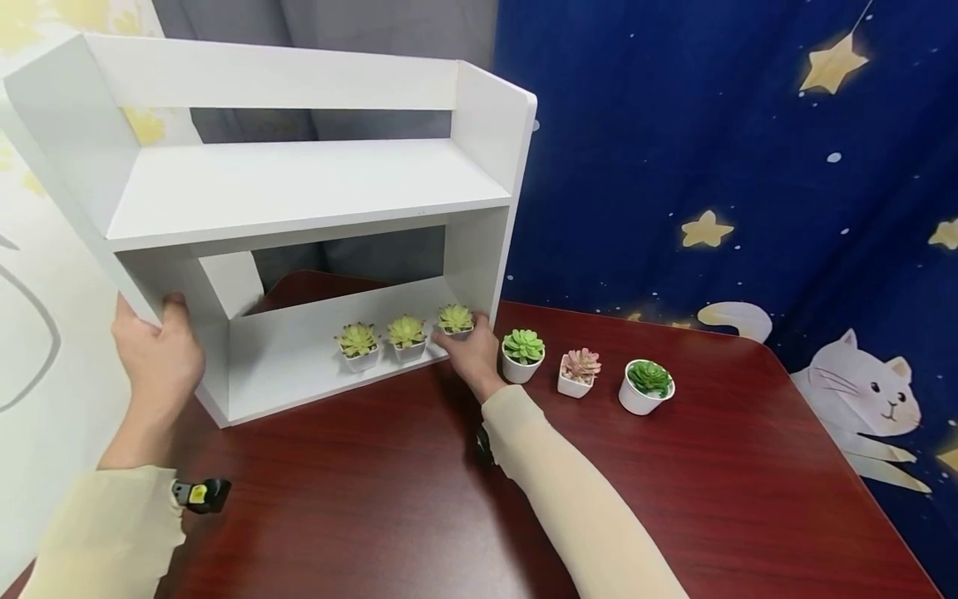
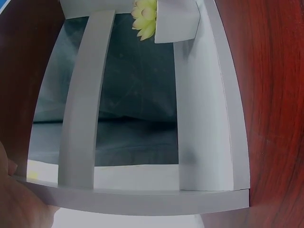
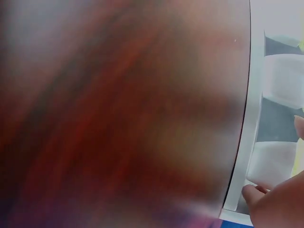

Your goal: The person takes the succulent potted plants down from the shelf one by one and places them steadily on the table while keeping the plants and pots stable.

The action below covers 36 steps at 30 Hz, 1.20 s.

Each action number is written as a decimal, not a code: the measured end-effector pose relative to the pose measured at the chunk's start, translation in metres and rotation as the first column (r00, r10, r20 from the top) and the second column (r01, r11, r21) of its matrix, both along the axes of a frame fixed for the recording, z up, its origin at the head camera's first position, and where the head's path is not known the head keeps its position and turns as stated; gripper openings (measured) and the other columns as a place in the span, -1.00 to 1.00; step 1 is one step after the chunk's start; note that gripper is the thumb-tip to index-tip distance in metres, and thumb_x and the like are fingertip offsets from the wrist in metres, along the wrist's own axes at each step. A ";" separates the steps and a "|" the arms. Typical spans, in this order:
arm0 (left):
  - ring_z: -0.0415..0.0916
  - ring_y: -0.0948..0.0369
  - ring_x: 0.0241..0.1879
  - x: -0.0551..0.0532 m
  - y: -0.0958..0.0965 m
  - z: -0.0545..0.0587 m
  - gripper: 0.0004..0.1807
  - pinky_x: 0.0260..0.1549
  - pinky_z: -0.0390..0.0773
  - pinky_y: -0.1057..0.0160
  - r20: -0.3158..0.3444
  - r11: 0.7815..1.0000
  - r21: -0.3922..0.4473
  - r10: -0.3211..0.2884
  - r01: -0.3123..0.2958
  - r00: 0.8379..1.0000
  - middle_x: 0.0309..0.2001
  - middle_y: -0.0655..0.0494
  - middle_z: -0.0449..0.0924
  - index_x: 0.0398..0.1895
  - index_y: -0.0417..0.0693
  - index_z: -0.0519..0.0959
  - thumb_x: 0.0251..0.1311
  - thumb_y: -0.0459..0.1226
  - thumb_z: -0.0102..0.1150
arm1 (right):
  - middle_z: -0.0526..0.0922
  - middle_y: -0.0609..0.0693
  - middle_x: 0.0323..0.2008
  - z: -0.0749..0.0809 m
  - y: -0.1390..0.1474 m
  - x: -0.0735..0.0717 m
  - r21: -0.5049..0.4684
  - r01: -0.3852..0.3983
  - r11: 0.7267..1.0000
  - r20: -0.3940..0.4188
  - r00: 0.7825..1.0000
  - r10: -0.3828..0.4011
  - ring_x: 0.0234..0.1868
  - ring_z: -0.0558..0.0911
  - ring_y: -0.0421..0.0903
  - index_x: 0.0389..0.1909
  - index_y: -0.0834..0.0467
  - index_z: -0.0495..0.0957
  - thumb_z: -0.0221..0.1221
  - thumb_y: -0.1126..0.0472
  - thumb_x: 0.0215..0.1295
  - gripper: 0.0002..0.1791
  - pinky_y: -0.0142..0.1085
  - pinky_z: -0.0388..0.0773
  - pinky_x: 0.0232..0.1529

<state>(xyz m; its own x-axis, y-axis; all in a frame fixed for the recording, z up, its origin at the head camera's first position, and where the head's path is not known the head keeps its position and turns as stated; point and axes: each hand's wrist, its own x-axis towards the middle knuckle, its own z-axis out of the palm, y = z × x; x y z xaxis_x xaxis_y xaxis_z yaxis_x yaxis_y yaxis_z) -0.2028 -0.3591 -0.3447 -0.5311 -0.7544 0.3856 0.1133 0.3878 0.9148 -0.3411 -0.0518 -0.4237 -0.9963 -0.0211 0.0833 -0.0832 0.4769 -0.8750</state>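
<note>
A white two-tier shelf (image 1: 314,187) stands on the dark red table. My left hand (image 1: 160,349) grips its left side panel, thumb on the inner face and the other fingers mostly hidden outside. On the lower board sit three yellow-green succulents in white pots: a left one (image 1: 358,346), a middle one (image 1: 407,337) and a right one (image 1: 455,320). With thumb and fingers, my right hand (image 1: 473,353) holds the right succulent's pot near the shelf's right wall. In the right wrist view that pot (image 3: 271,164) stands partly behind my fingers (image 3: 254,194).
Right of the shelf stand a green succulent (image 1: 522,355), a pink succulent (image 1: 578,372) and a darker green succulent (image 1: 646,386) on the table (image 1: 718,482). A blue star-patterned curtain (image 1: 636,150) hangs behind. A white cat figure (image 1: 861,399) shows beyond the table's right edge.
</note>
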 end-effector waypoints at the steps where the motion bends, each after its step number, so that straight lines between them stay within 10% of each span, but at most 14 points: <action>1: 0.36 0.26 0.33 0.000 0.001 0.001 -0.48 0.37 0.20 0.37 -0.001 1.000 0.004 -0.002 0.002 1.000 0.32 -0.07 0.45 0.41 0.03 0.38 0.39 -0.25 -0.17 | 0.46 0.20 0.38 0.000 -0.001 -0.001 0.000 0.006 1.000 0.001 1.000 -0.006 0.41 0.43 0.09 0.45 0.20 0.26 0.41 -0.02 0.15 -0.10 -0.08 0.35 0.43; 18: 0.38 0.29 0.30 -0.001 -0.001 -0.002 -0.48 0.34 0.22 0.38 0.004 1.000 -0.018 0.005 -0.005 1.000 0.32 -0.11 0.46 0.41 0.05 0.39 0.40 -0.24 -0.16 | 0.65 0.15 0.16 -0.004 -0.001 -0.007 -0.034 0.068 0.997 -0.027 0.997 -0.069 0.21 0.59 0.04 0.27 0.21 0.50 0.42 0.13 0.09 -0.32 -0.11 0.50 0.28; 36: 0.38 0.33 0.28 -0.003 -0.006 -0.006 -0.48 0.35 0.22 0.40 0.013 1.000 -0.013 0.018 -0.018 1.000 0.29 0.06 0.48 0.40 0.11 0.40 0.38 -0.25 -0.15 | 0.80 0.08 -0.12 0.027 0.022 0.043 0.115 -0.068 0.991 -0.176 0.981 0.087 -0.12 0.68 -0.02 0.03 0.23 0.70 0.53 0.04 -0.12 -0.36 -0.19 0.61 -0.08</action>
<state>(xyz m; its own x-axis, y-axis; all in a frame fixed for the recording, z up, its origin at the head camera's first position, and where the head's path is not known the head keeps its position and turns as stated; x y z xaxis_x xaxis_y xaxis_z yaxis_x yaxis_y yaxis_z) -0.2062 -0.3652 -0.3503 -0.5226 -0.7587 0.3889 0.0943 0.4019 0.9108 -0.2981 -0.0299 -0.3962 -0.9602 -0.1161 0.2540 -0.2749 0.5534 -0.7862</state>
